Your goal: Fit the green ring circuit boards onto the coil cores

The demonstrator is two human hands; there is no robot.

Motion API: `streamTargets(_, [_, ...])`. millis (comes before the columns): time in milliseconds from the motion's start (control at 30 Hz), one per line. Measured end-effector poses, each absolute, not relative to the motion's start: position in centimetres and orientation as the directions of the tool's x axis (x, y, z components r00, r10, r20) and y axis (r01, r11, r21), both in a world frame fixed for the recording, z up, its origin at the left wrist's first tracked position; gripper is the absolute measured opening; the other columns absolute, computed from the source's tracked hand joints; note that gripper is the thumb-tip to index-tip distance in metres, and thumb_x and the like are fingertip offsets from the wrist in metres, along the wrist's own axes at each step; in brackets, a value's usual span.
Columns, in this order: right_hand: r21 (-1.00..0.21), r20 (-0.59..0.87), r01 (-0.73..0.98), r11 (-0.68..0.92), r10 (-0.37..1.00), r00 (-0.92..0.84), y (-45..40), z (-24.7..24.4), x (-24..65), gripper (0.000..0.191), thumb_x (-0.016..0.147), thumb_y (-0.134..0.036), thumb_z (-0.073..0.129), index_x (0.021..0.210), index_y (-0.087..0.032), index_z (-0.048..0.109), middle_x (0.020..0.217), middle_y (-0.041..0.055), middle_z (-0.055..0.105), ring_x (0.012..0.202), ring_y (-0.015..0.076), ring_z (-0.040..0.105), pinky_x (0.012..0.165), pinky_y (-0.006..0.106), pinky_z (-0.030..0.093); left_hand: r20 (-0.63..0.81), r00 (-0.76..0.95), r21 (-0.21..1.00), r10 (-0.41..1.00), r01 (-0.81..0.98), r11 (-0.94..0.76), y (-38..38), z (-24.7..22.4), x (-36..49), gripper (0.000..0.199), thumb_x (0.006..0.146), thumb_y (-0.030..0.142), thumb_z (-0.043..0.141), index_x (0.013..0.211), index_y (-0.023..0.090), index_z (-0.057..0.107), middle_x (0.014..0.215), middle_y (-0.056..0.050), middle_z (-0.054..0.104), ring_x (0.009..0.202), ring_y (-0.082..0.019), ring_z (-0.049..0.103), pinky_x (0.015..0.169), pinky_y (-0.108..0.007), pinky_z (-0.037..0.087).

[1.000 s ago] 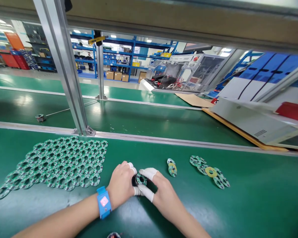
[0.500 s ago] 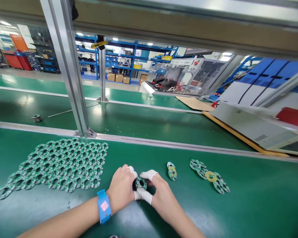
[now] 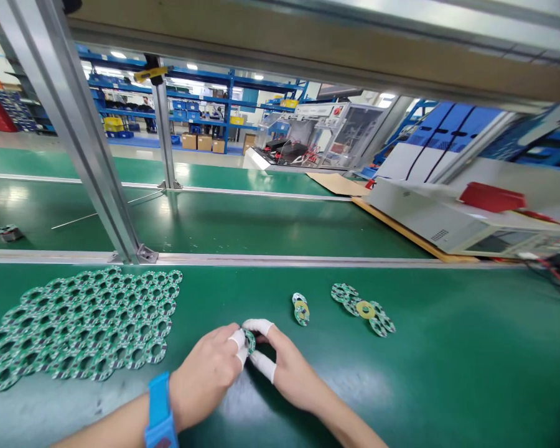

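Observation:
Between my two hands is a green ring-shaped circuit board [image 3: 250, 341], tilted on edge above the green bench. My left hand [image 3: 211, 368], with white finger cots and a blue wrist strap [image 3: 160, 407], grips it from the left, fingertips pressed to its face. From the other side, my right hand [image 3: 287, 364] pinches its rim with thumb and finger, also in white cots. Whether anything lies behind the ring is hidden by my fingers. A wide sheet of joined ring boards [image 3: 81, 320] lies to the left.
Right of my hands lie a small group of ring boards [image 3: 301, 314] and a larger group [image 3: 383, 323], each with a yellow ring. An aluminium post [image 3: 81, 134] rises at the left. A grey equipment case [image 3: 413, 208] stands at the back right.
The view has swung to the right, so the bench things appear further left. The ring board in my hands has turned more edge-on, and my left fingers now cover part of it.

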State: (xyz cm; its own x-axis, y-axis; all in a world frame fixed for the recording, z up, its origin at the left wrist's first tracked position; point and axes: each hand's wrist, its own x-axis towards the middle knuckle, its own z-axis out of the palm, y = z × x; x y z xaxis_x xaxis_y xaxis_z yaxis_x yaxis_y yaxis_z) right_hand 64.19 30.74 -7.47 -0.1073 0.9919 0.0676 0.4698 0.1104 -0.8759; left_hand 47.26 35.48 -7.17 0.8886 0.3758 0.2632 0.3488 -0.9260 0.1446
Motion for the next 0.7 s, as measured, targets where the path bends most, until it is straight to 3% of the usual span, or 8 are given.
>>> streamTargets(167, [-0.843, 0.113, 0.525, 0.118, 0.993, -0.042, 29.9, -8.3, 63.7, 0.038, 0.079, -0.018, 0.047, 0.116, -0.02, 0.051, 0.116, 0.0107, 0.057, 0.107, 0.0227, 0.053, 0.095, 0.042, 0.043, 0.295, 0.88, 0.148, 0.371, 0.342, -0.928, 35.6, -7.6, 46.8, 0.026, 0.084, 0.005, 0.039, 0.09, 0.014, 0.063, 0.094, -0.009, 0.063, 0.104, -0.023, 0.054, 0.095, -0.035, 0.046])
streamTargets(367, [-0.85, 0.117, 0.513, 0.119, 0.992, -0.036, 30.4, -7.9, 64.1, 0.041, 0.074, -0.018, 0.054, 0.115, -0.019, 0.053, 0.106, 0.009, 0.062, 0.094, 0.0219, 0.059, 0.086, 0.038, 0.049, 0.295, 0.714, 0.562, 0.634, 0.407, -0.72, 36.1, -6.4, 47.1, 0.041, 0.071, 0.007, 0.048, 0.108, 0.021, 0.057, 0.11, -0.007, 0.058, 0.101, -0.019, 0.053, 0.092, -0.032, 0.046])
streamTargets(433, [-0.851, 0.124, 0.512, 0.122, 0.992, -0.031, 30.5, -7.8, 64.2, 0.037, 0.075, -0.018, 0.052, 0.112, -0.018, 0.056, 0.104, 0.0096, 0.063, 0.092, 0.0221, 0.06, 0.084, 0.038, 0.05, 0.237, 0.661, 0.635, 0.712, 0.449, -0.628, 36.4, -5.9, 47.1, 0.046, 0.068, 0.014, 0.057, 0.113, 0.018, 0.054, 0.111, -0.008, 0.057, 0.102, -0.022, 0.051, 0.093, -0.035, 0.044])
streamTargets(567, [-0.86, 0.131, 0.492, 0.131, 0.991, -0.034, 30.5, -7.7, 64.1, 0.036, 0.073, -0.014, 0.051, 0.108, -0.016, 0.058, 0.103, 0.0102, 0.063, 0.092, 0.0223, 0.06, 0.084, 0.039, 0.05, 0.085, 0.689, 0.634, 0.72, 0.52, -0.573, 37.0, -6.0, 47.3, 0.045, 0.061, 0.034, 0.074, 0.101, 0.017, 0.06, 0.098, -0.007, 0.06, 0.092, -0.024, 0.052, 0.084, -0.037, 0.044])
streamTargets(700, [-0.865, 0.128, 0.484, 0.131, 0.991, -0.04, 30.5, -7.5, 64.1, 0.039, 0.071, -0.016, 0.057, 0.11, -0.018, 0.058, 0.105, 0.0099, 0.062, 0.093, 0.0224, 0.059, 0.083, 0.038, 0.05, 0.09, 0.712, 0.589, 0.697, 0.526, -0.613, 37.2, -7.1, 47.6, 0.026, 0.072, 0.04, 0.068, 0.088, 0.02, 0.064, 0.088, -0.004, 0.06, 0.085, -0.021, 0.05, 0.077, -0.031, 0.041])
